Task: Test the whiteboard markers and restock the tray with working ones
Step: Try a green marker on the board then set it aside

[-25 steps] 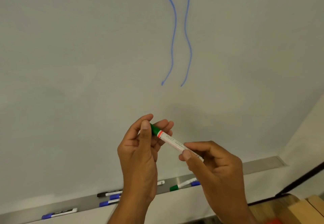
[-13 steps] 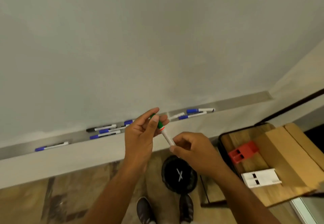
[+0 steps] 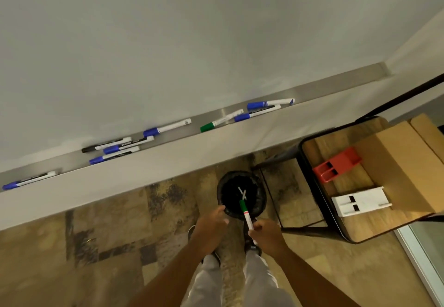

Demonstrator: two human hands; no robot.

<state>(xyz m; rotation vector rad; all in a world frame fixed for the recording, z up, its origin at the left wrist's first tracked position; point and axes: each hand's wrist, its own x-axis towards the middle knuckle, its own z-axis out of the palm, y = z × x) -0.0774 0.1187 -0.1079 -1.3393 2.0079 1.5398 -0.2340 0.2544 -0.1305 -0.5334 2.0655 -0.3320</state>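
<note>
Low in the centre of the frame, the right hand (image 3: 266, 236) pinches the white barrel of a green-capped marker (image 3: 247, 215), its cap pointing up over the black bin (image 3: 219, 195) on the floor. Two white markers (image 3: 243, 192) lie inside the bin. The left hand (image 3: 211, 225) hangs just beside the bin's rim, fingers loosely curled, holding nothing. Blue, black and green markers lie along the metal tray (image 3: 336, 84) across the middle.

Markers (image 3: 168, 128) in tray (image 3: 336, 83), bin (image 3: 219, 192) below, stool (image 3: 323, 147) right of bin
</note>
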